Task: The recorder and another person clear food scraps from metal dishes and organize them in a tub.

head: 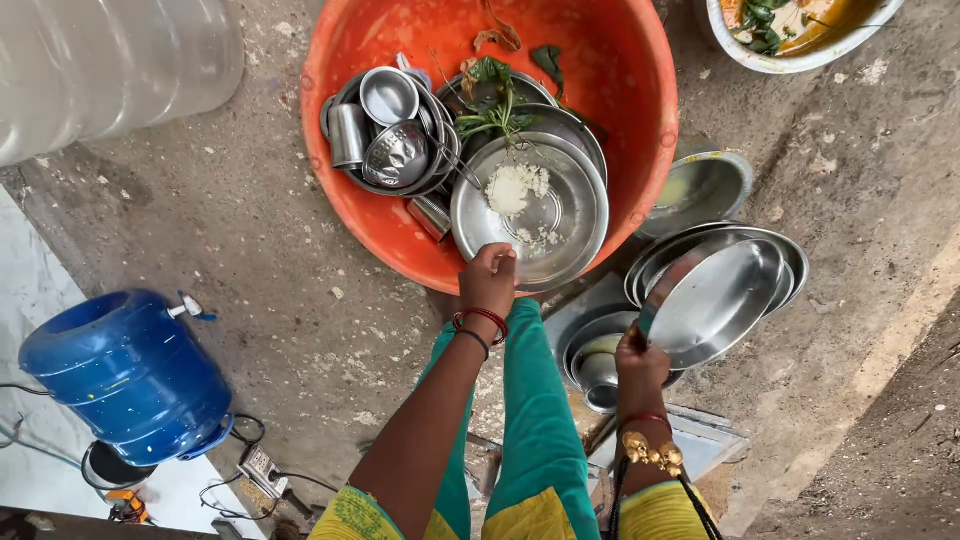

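My left hand [487, 278] grips the near rim of a steel plate [530, 210] with leftover rice on it, lying inside a big orange tub [640, 120]. My right hand [640, 362] holds a tilted, clean-looking steel plate [715, 300] by its edge, above a stack of steel plates [790, 250] on the ground. The tub also holds steel bowls [390, 95], a steel cup [347, 135] and green leaf scraps [490, 95].
More steel bowls [600, 375] sit by my right knee. A steel dish [700, 185] lies beside the tub. A white bowl of food waste [790, 30] is at top right. A blue water jug [125, 375] and a clear jug [110, 65] stand left.
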